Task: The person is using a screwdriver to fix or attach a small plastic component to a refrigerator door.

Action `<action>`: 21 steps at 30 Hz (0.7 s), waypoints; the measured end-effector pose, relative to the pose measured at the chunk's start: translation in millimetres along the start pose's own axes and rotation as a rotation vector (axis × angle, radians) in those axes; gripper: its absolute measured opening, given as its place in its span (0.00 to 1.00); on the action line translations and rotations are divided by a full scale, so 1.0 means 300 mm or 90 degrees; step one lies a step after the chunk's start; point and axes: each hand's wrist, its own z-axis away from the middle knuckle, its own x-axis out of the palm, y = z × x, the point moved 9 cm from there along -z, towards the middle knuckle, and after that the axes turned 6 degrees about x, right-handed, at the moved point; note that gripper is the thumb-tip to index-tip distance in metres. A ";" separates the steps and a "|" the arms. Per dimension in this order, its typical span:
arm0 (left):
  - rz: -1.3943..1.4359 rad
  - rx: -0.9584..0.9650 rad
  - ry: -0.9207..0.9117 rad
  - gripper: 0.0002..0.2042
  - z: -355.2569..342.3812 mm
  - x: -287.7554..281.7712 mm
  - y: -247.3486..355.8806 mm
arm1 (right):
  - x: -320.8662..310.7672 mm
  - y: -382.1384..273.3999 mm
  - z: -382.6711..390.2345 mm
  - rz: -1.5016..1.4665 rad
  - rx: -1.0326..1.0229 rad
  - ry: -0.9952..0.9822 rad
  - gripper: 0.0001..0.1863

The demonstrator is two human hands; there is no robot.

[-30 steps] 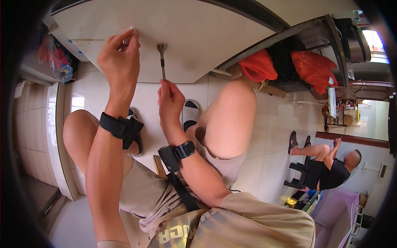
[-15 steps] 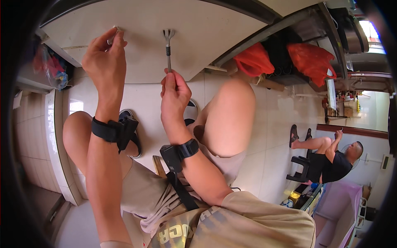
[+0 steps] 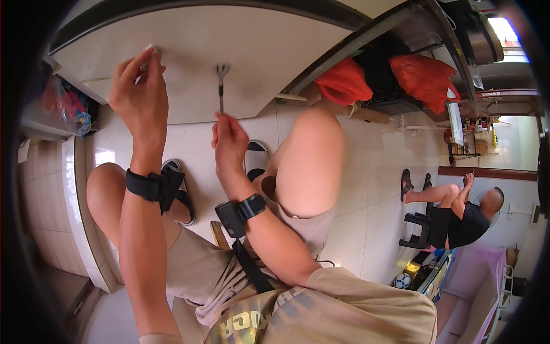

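Observation:
My right hand (image 3: 230, 146) is closed around the lower handle of a slim metal fork (image 3: 221, 86) with a dark band below its short prongs. Its prongs point away from me, over a pale flat panel (image 3: 275, 63); whether they touch it I cannot tell. To the left, my left hand (image 3: 139, 97) pinches a small whitish piece (image 3: 151, 48) between thumb and fingertips, close to the panel. That piece is too small and too covered by fingers to name. Both wrists carry black straps with small black boxes.
Red plastic bags (image 3: 424, 77) hang or lie at the right below a dark-edged shelf. A person (image 3: 467, 221) in black sits on a black stool (image 3: 415, 230) farther right. A clear plastic bag (image 3: 66, 103) with colourful contents is at the left. My knees flank the tiled floor (image 3: 366, 166).
The fork and my right hand have come nearer to me and slightly left, so its prongs sit lower over the panel. My left hand has shifted slightly left and nearer, still pinching.

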 end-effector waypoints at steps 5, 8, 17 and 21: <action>0.004 -0.019 -0.040 0.06 0.025 0.016 -0.027 | 0.045 -0.020 0.054 -0.017 0.012 -0.013 0.12; 0.040 0.062 -0.011 0.06 0.000 0.001 0.018 | 0.056 -0.130 0.038 -0.004 -0.035 -0.032 0.11; 0.023 0.009 -0.021 0.08 0.008 0.003 -0.033 | 0.026 -0.055 0.044 -0.040 0.017 -0.005 0.11; 0.024 0.078 0.000 0.06 0.020 0.017 0.006 | 0.015 -0.146 0.018 0.000 -0.094 -0.032 0.11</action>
